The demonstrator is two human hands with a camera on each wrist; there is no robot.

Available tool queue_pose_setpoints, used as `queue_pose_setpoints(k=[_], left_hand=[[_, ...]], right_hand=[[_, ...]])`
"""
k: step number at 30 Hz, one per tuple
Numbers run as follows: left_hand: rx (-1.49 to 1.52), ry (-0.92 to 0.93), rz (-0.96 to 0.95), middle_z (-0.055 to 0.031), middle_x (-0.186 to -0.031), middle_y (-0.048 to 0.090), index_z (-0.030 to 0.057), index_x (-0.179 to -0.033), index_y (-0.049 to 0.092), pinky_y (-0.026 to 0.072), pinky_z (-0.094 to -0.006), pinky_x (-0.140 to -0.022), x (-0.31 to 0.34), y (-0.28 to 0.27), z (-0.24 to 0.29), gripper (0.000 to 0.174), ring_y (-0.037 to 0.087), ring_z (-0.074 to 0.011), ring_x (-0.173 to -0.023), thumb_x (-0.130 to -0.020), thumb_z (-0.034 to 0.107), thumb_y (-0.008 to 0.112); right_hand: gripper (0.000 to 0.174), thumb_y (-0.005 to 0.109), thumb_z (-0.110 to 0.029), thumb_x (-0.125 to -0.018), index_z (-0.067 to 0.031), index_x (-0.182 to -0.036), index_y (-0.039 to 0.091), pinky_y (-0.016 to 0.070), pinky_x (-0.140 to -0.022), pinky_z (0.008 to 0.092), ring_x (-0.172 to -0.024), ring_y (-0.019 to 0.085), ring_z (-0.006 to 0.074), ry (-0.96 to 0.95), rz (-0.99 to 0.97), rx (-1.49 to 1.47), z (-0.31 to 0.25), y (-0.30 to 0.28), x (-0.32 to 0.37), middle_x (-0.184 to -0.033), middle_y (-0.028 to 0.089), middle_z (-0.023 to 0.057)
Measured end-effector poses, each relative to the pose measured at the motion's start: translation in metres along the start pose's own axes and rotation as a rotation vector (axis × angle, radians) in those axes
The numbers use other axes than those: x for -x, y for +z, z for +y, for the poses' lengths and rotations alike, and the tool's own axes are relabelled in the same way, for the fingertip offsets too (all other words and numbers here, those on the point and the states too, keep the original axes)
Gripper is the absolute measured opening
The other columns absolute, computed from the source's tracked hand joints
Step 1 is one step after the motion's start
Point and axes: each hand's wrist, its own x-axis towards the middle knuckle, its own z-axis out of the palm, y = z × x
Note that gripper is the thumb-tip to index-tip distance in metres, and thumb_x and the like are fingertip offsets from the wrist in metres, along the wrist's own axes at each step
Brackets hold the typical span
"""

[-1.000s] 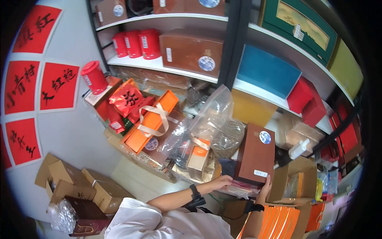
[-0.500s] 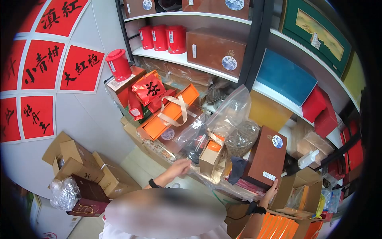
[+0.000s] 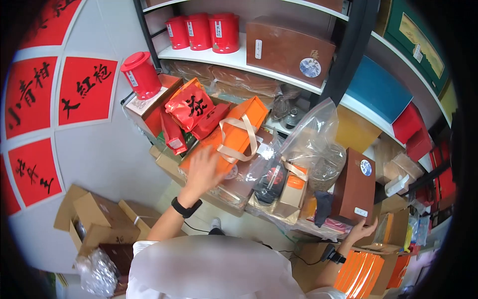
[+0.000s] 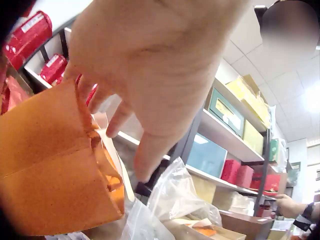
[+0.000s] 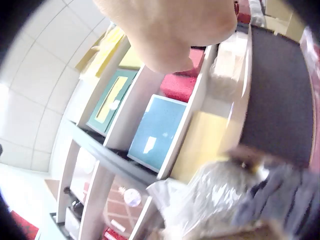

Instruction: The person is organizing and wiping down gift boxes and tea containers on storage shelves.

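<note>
My left hand point(image 3: 204, 172) is over the near end of an orange gift box point(image 3: 244, 122) with cream ribbon handles point(image 3: 239, 149). In the left wrist view its fingers point(image 4: 117, 117) are spread out beyond the box's edge, with the thumb apart from them. That box lies tilted across a brown box, next to red tea packets point(image 3: 191, 107). My right hand point(image 3: 361, 231) is beside the near right corner of a brown box point(image 3: 352, 187) with a round blue-and-white emblem. Its fingers are loosely bent and hold nothing.
A clear plastic bag point(image 3: 316, 129), a small ribbon-tied box point(image 3: 294, 192) and a dark cloth point(image 3: 323, 207) lie between the hands. Shelves behind carry red canisters point(image 3: 224, 32) and gift boxes. Opened cartons point(image 3: 102, 217) stand on the floor at left.
My left hand has gone from the right-hand brown box leftward to the orange gift box. The right hand has come away from that brown box's corner. The head view has shifted.
</note>
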Motion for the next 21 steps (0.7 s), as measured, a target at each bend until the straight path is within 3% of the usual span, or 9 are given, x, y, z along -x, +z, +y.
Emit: queue_pose_setpoints(k=[3, 6, 7, 9, 11, 13, 17, 20, 21], left_hand=[[-0.023, 0.155, -0.205, -0.0262, -0.145, 0.032, 0.0099, -0.130, 0.051, 0.0354, -0.0497, -0.103, -0.005, 0.013, -0.018, 0.080, 0.036, -0.0423, -0.131, -0.061, 0.037, 0.083], [-0.039, 0.278, -0.322, -0.0257, -0.148, 0.027, 0.0108, -0.131, 0.051, 0.0367, -0.0530, -0.102, -0.022, 0.005, -0.019, 0.081, 0.032, -0.0471, -0.133, -0.060, 0.035, 0.082], [-0.048, 0.320, -0.357, -0.0250, -0.150, 0.025, 0.0113, -0.131, 0.051, 0.0370, -0.0542, -0.101, -0.029, 0.004, -0.023, 0.080, 0.031, -0.0487, -0.133, -0.061, 0.035, 0.081], [-0.063, 0.442, -0.370, -0.0234, -0.151, 0.024, 0.0124, -0.130, 0.052, 0.0374, -0.0564, -0.100, -0.038, 0.008, -0.031, 0.077, 0.027, -0.0507, -0.134, -0.061, 0.033, 0.079], [-0.039, 0.495, -0.394, -0.0219, -0.152, 0.023, 0.0146, -0.129, 0.054, 0.0374, -0.0580, -0.100, -0.045, 0.009, -0.039, 0.074, 0.025, -0.0518, -0.135, -0.061, 0.032, 0.078], [0.018, 0.483, -0.429, -0.0204, -0.153, 0.022, 0.0180, -0.128, 0.056, 0.0370, -0.0589, -0.101, -0.052, 0.004, -0.049, 0.073, 0.022, -0.0519, -0.137, -0.060, 0.032, 0.078], [0.017, 0.429, -0.435, -0.0188, -0.153, 0.023, 0.0227, -0.130, 0.055, 0.0383, -0.0574, -0.101, -0.060, -0.010, -0.067, 0.077, 0.021, -0.0496, -0.138, -0.057, 0.032, 0.077], [-0.055, 0.369, -0.424, -0.0162, -0.153, 0.026, 0.0212, -0.126, 0.057, 0.0413, -0.0561, -0.099, -0.064, -0.023, -0.078, 0.073, 0.028, -0.0433, -0.138, -0.056, 0.034, 0.075], [-0.068, 0.349, -0.410, -0.0159, -0.152, 0.028, 0.0201, -0.125, 0.057, 0.0435, -0.0551, -0.097, -0.066, -0.027, -0.082, 0.071, 0.030, -0.0421, -0.136, -0.058, 0.034, 0.074]], right_hand=[[0.028, 0.054, 0.001, -0.088, 0.0006, -0.116, 0.058, 0.0407, -0.098, 0.0355, -0.111, 0.053, 0.0242, 0.253, -0.355, -0.472, -0.117, 0.008, 0.051, -0.118, 0.058, 0.0118], [0.018, 0.059, -0.001, -0.086, -0.0007, -0.103, 0.063, 0.0448, -0.090, 0.0334, -0.100, 0.058, 0.0228, 0.047, -0.792, -0.554, -0.248, 0.026, 0.101, -0.105, 0.063, 0.0103], [0.018, 0.059, -0.002, -0.086, -0.0006, -0.103, 0.063, 0.0471, -0.087, 0.0338, -0.097, 0.061, 0.0245, 0.157, -0.949, -0.675, -0.274, 0.033, 0.126, -0.104, 0.065, 0.0115], [0.020, 0.060, -0.003, -0.086, -0.0006, -0.106, 0.063, 0.0489, -0.084, 0.0334, -0.096, 0.063, 0.0257, 0.124, -1.194, -0.739, -0.311, 0.054, 0.166, -0.103, 0.065, 0.0134], [0.024, 0.059, -0.002, -0.085, -0.0008, -0.109, 0.063, 0.0491, -0.084, 0.0332, -0.095, 0.064, 0.0262, -0.037, -1.335, -0.832, -0.349, 0.069, 0.183, -0.100, 0.066, 0.0151], [0.026, 0.058, -0.002, -0.088, -0.0011, -0.114, 0.060, 0.0487, -0.086, 0.0326, -0.097, 0.063, 0.0247, 0.072, -1.445, -0.833, -0.358, 0.095, 0.206, -0.110, 0.063, 0.0139], [0.040, 0.062, -0.008, -0.084, -0.0007, -0.122, 0.055, 0.0468, -0.091, 0.0373, -0.107, 0.059, 0.0319, 0.055, -1.428, -0.797, -0.364, 0.146, 0.224, -0.121, 0.057, 0.0197], [0.054, 0.066, -0.017, -0.079, 0.0006, -0.127, 0.050, 0.0424, -0.098, 0.0433, -0.117, 0.051, 0.0398, -0.018, -1.351, -0.312, -0.354, 0.168, 0.229, -0.125, 0.053, 0.0257], [0.054, 0.063, -0.021, -0.079, 0.0017, -0.125, 0.047, 0.0348, -0.101, 0.0525, -0.117, 0.042, 0.0472, -0.065, -1.120, -0.342, -0.336, 0.182, 0.250, -0.124, 0.046, 0.0305]])
